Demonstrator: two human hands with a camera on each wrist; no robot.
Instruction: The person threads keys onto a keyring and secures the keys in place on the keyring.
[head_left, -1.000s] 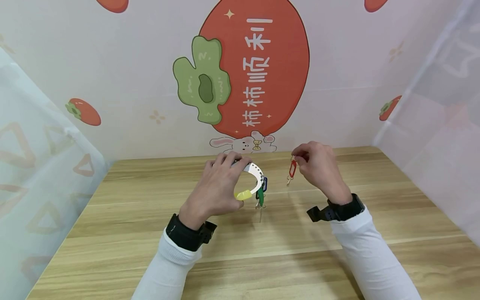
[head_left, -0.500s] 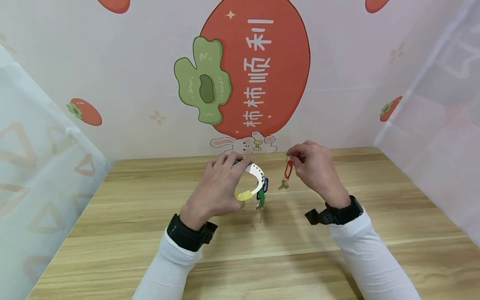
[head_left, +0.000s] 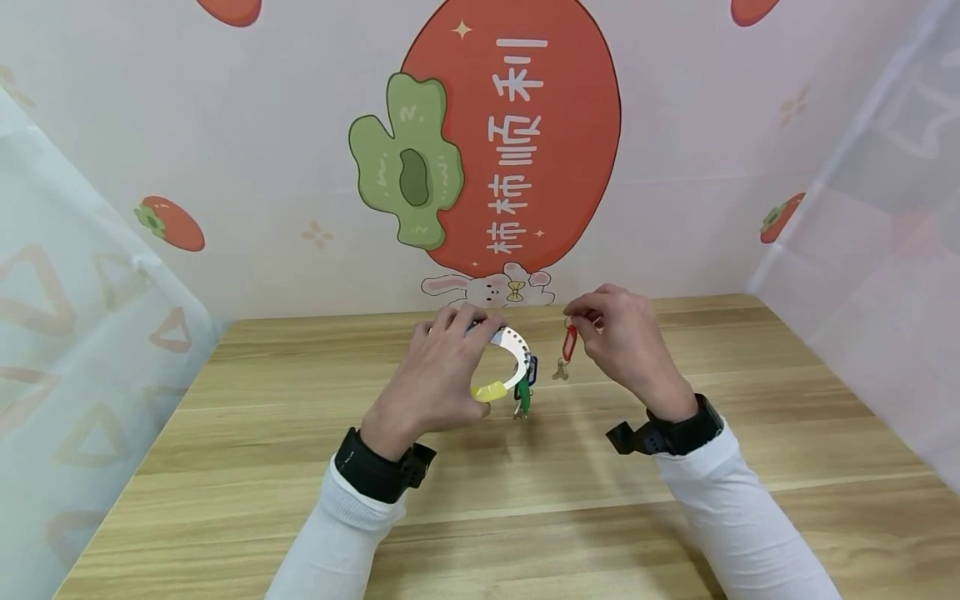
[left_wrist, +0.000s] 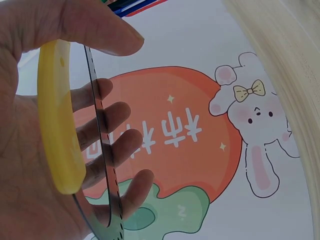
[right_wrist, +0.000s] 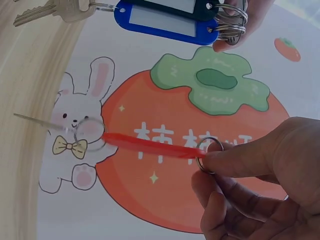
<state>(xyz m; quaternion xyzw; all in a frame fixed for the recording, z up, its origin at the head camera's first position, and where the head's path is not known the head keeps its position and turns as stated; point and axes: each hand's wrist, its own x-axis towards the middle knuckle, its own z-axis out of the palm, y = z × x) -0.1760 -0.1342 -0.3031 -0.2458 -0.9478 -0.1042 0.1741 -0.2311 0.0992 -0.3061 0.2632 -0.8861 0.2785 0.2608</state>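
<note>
My left hand (head_left: pixel 431 379) holds a large perforated metal ring (head_left: pixel 517 346) with a yellow grip (left_wrist: pixel 62 125), thumb on one side and fingers round the other. From the ring's right side hang a green key tag (head_left: pixel 524 393) and a blue key tag (head_left: pixel 533 371) with keys. In the right wrist view the blue tag's key (right_wrist: pixel 70 12) sticks out at upper left. Thumb and fingers of my right hand (head_left: pixel 622 346) pinch the small split ring (right_wrist: pixel 200 160) of a red key tag (head_left: pixel 570 342). Its key (head_left: pixel 561 371) dangles below, apart from the large ring.
Under both hands lies a wood-grain table (head_left: pixel 300 500). A printed backdrop (head_left: pixel 675 167) with a large persimmon rises behind it, and pale cloth panels close off both sides. Both wrists wear black straps (head_left: pixel 375 467).
My right hand has moved left and slightly downward with the red key tag, closer to the large ring; the key under it has swung round. The left hand stays nearly still.
</note>
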